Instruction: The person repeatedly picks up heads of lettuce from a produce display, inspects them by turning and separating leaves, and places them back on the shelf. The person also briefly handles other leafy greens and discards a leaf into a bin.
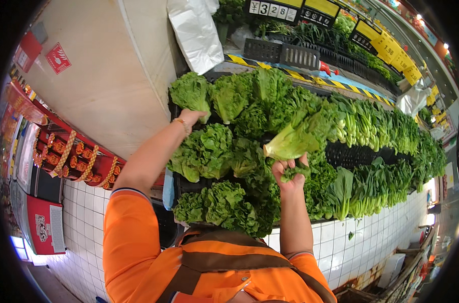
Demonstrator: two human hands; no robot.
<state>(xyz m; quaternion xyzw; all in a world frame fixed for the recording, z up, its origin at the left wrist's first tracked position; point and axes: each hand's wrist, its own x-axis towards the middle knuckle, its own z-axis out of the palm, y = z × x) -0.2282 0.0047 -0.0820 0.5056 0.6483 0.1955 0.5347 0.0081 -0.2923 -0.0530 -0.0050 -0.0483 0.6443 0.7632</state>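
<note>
My left hand (191,116) grips the pale base of a green lettuce head (189,91) at the back left corner of the display. My right hand (290,178), palm up, is curled around a small lettuce leaf (295,173). Just beyond its fingers a larger lettuce head (295,138) lies on its side, cut stem pointing left. The fingers meet its lower edge; whether they bear its weight I cannot tell. More leafy lettuce heads (216,147) stand in rows between and below my hands.
Bundled leafy greens (366,121) fill the right side, around a black crate (350,156). White plastic bags (197,38) hang at the back left beside a beige column (89,68). A yellow-black striped edge (301,75) runs behind the lettuce. Price signs (275,10) hang above.
</note>
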